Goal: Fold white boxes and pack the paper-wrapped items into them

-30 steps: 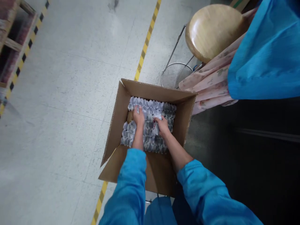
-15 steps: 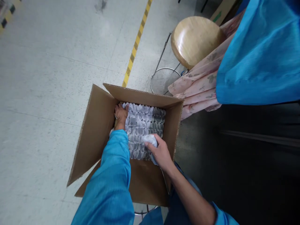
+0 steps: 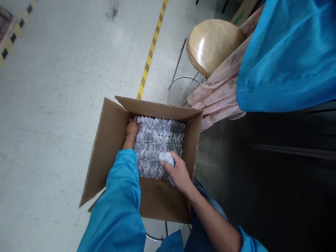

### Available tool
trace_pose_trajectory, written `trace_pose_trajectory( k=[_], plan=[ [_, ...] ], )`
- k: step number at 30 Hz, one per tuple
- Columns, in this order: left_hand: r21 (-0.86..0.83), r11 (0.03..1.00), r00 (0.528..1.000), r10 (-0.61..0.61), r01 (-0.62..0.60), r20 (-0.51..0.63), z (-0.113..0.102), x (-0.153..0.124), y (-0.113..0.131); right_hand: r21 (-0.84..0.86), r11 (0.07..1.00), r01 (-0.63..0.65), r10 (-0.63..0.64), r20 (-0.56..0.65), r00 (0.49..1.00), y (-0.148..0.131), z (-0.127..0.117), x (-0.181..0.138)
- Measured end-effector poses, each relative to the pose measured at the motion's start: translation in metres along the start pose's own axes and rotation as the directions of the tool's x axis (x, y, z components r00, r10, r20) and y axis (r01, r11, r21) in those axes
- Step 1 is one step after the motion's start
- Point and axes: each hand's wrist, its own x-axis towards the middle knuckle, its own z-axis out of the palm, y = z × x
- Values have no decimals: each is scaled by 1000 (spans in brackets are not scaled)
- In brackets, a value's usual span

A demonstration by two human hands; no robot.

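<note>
An open cardboard box [image 3: 112, 147] stands on the floor below me, packed with several rows of small grey-and-white packets [image 3: 160, 140]. My left hand [image 3: 131, 128] reaches deep into the box's far left corner, its fingers curled against the packets there. My right hand [image 3: 178, 172] is at the near right of the box, closed on a small white packet [image 3: 167, 157] held just above the packed rows. Both my arms wear blue sleeves.
A round wooden stool [image 3: 210, 43] with a metal foot ring stands beyond the box. Blue cloth [image 3: 286, 56] and a pink flowered cloth [image 3: 220, 94] hang at the right. A yellow-and-black floor stripe [image 3: 151, 52] runs past the box. Dark space lies to the right.
My left hand moved from the box's middle to its far left corner. My right hand drew back to the near right, lifting a white packet, and now sits slightly lower.
</note>
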Motion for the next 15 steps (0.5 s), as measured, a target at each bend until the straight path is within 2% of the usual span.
trace_pose_trajectory(
  k=[8, 15],
  plan=[
    [2, 997, 997, 79, -79, 4, -7, -4, 1, -54, 998, -10, 9, -18, 1000, 4, 2, 3],
    [17, 996, 991, -80, 82, -104, 1, -14, 10, -83, 997, -3, 3, -1, 1000, 2, 5, 1]
  ],
)
